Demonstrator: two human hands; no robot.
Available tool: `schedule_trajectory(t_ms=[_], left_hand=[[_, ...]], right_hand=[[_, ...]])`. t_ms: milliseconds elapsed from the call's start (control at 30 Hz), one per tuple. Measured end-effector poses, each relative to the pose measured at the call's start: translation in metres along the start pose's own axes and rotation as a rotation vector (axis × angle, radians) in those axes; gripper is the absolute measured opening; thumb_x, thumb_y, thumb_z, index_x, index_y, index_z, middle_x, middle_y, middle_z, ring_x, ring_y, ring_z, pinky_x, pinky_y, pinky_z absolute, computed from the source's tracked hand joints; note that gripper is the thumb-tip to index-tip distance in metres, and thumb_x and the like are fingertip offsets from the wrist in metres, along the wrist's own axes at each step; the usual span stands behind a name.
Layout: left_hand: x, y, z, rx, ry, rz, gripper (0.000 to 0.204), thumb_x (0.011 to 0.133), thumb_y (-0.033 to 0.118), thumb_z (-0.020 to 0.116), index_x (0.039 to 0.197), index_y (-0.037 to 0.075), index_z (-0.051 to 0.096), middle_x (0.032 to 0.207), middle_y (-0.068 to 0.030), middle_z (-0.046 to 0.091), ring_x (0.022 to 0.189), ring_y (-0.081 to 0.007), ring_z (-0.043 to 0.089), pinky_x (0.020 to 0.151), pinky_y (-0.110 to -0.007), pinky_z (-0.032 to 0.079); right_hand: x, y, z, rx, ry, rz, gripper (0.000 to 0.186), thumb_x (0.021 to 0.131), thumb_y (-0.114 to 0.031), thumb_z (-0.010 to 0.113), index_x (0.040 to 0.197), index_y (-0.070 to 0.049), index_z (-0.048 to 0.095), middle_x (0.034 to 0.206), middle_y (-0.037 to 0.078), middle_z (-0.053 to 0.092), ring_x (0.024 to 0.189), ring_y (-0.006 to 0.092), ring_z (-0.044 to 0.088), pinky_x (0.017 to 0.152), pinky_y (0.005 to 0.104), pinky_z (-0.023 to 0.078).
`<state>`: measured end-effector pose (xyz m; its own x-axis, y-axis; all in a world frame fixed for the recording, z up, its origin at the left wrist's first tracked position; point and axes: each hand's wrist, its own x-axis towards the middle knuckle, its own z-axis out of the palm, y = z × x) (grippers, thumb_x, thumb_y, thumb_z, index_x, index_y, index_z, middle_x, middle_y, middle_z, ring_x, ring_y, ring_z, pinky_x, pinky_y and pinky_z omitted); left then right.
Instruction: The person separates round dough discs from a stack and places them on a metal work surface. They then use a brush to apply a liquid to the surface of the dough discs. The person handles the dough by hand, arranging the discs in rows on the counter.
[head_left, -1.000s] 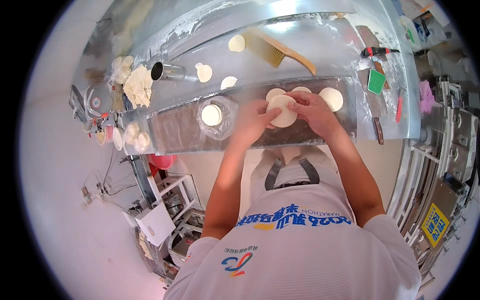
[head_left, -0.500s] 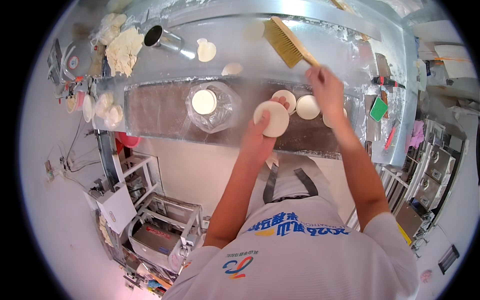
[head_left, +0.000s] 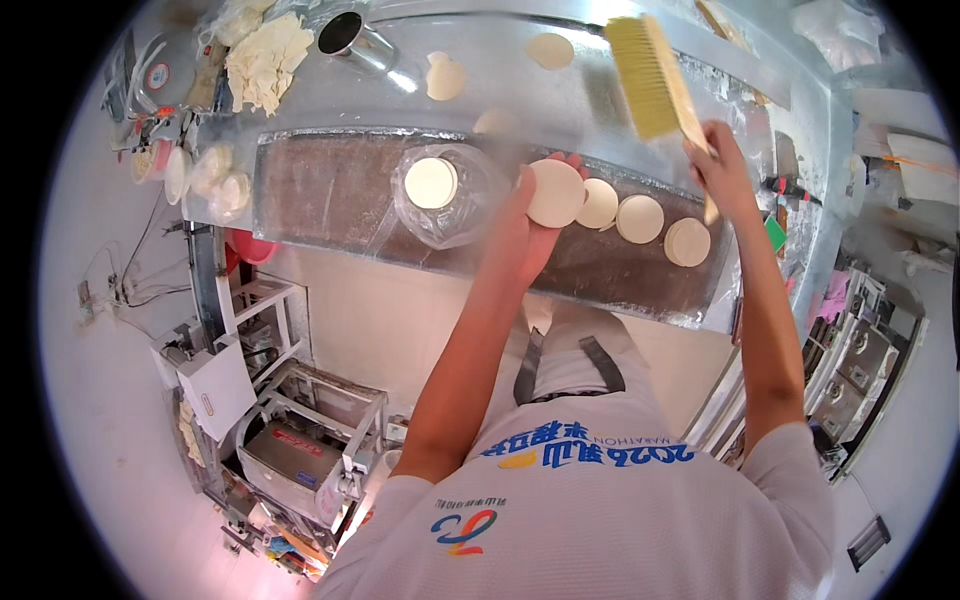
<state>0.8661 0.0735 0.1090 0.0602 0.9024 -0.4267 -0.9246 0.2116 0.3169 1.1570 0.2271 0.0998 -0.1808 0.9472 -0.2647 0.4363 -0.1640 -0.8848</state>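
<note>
Left grip (head_left: 530, 236) is closed on a dough disc (head_left: 553, 194); rightward, a wooden-handled brush (head_left: 650, 85) is clamped by the right grip (head_left: 722, 165). Brushing seems prepared; leftward lowering to the disc is needed.

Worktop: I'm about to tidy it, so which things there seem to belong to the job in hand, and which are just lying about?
Likely part of the job:
Disc, in the left hand
Brush, in the right hand
Row of discs on the board

Seemingly just lying about, untouched:
Metal cup
Green pad
Pale scraps
</note>
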Motion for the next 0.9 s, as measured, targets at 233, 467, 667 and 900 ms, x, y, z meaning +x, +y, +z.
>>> schedule_trajectory(t_ms=[233,467,667,900], left_hand=[[0.037,-0.021,0.004,-0.132,-0.060,-0.035,0.057,0.118,0.040,0.039,0.150,-0.006,0.045,0.153,-0.0186,0.052,0.146,-0.0331,0.047,0.126,-0.055,0.037],[0.030,-0.010,0.027,-0.091,-0.119,-0.035,0.060,0.119,0.042,0.033,0.153,-0.007,0.042,0.154,-0.0191,0.051,0.146,-0.0340,0.048,0.126,-0.054,0.037],[0.011,0.006,0.051,-0.169,-0.181,-0.095,0.057,0.118,0.041,0.035,0.151,-0.005,0.044,0.151,-0.0198,0.055,0.145,-0.0321,0.051,0.122,-0.050,0.044],[-0.010,0.018,0.053,-0.033,-0.191,-0.005,0.048,0.109,0.019,0.064,0.145,-0.009,0.048,0.150,-0.0179,0.058,0.134,-0.0254,0.062,0.114,-0.040,0.054]], right_hand=[[-0.154,-0.105,0.015,-0.181,-0.201,0.046,0.036,0.109,-0.021,0.064,0.142,-0.007,0.058,0.090,0.004,0.068,0.078,0.0088,0.061,0.069,0.0260,0.050],[-0.177,-0.129,-0.002,-0.181,-0.052,0.084,0.039,0.107,-0.018,0.068,0.144,-0.004,0.064,0.089,0.003,0.069,0.076,0.0093,0.060,0.072,0.0263,0.052],[-0.195,-0.136,-0.007,-0.148,0.140,0.154,0.040,0.106,-0.019,0.070,0.143,-0.005,0.065,0.084,0.000,0.064,0.073,0.0086,0.054,0.068,0.0252,0.047],[-0.217,-0.115,-0.011,-0.100,0.337,0.117,0.043,0.108,-0.026,0.067,0.146,-0.004,0.064,0.078,-0.003,0.057,0.059,0.0019,0.041,0.053,0.0204,0.034]])
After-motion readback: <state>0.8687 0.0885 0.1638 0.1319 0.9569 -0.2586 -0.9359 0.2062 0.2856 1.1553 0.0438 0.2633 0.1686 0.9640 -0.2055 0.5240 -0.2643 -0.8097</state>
